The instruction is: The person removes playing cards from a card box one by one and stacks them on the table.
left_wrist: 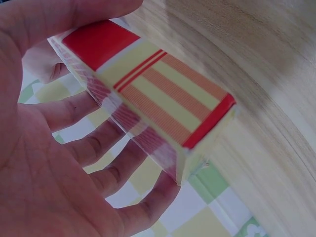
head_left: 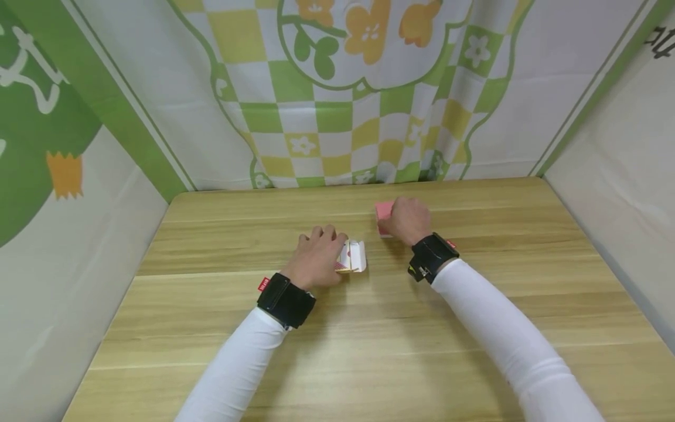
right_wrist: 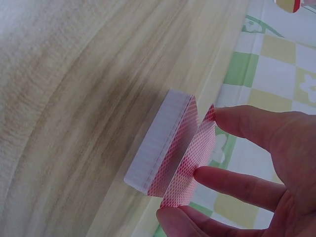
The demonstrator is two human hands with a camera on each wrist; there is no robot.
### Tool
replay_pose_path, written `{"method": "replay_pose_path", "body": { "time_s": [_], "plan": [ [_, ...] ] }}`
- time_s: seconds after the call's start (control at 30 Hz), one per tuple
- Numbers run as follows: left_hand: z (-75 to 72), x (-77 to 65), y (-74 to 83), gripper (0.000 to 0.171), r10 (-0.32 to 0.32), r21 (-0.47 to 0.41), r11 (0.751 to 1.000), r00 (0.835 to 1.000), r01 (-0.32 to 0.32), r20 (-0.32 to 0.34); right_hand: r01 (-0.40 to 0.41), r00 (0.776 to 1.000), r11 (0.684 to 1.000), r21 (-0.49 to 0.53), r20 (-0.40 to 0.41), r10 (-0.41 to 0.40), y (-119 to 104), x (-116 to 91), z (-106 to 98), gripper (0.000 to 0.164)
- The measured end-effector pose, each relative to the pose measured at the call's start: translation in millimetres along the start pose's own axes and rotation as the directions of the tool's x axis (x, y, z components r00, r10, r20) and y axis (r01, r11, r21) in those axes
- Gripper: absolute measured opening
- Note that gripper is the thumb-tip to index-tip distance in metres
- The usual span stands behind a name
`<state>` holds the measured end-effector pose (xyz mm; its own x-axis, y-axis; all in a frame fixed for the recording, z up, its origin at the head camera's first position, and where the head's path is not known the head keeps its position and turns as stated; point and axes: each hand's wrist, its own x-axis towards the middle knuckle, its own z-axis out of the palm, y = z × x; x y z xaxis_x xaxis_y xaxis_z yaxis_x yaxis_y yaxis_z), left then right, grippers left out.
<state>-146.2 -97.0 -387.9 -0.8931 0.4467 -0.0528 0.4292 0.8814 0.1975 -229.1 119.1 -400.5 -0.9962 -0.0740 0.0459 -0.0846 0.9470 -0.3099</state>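
Observation:
My left hand (head_left: 316,257) grips a small playing-card box (head_left: 357,256) near the middle of the table. In the left wrist view the box (left_wrist: 163,91) is red, cream and striped, with the thumb on one side and fingers along the other. Its white end flap stands open in the head view. To the right, my right hand (head_left: 409,220) is over a deck of red-backed playing cards (right_wrist: 160,143). The right wrist view shows its fingers pinching a red-patterned card (right_wrist: 190,163) by its edges, slightly apart from the stack; whether it is one card or several I cannot tell.
Beneath both hands is a wooden table (head_left: 369,357). A green, yellow and white checked curtain (head_left: 337,117) hangs at its back edge. Fabric walls (head_left: 622,164) rise along the left and right sides. Both wrists wear black straps (head_left: 432,256).

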Motion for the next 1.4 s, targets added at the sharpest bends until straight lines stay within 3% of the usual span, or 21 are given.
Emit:
{"method": "replay_pose_path", "body": {
  "time_s": [0.5,1.4],
  "plan": [
    [1.8,-0.7,-1.4,0.073,-0.008,0.009,1.000,1.000,0.008,0.007,-0.037,0.999,0.999,-0.040,-0.006,0.036,-3,5,7,0.047],
    [2.4,-2.5,-3.5,0.074,-0.005,0.003,1.000,1.000,0.005,0.014,-0.002,0.999,0.998,-0.058,-0.049,-0.001,1,8,16,0.046]
  ]
}}
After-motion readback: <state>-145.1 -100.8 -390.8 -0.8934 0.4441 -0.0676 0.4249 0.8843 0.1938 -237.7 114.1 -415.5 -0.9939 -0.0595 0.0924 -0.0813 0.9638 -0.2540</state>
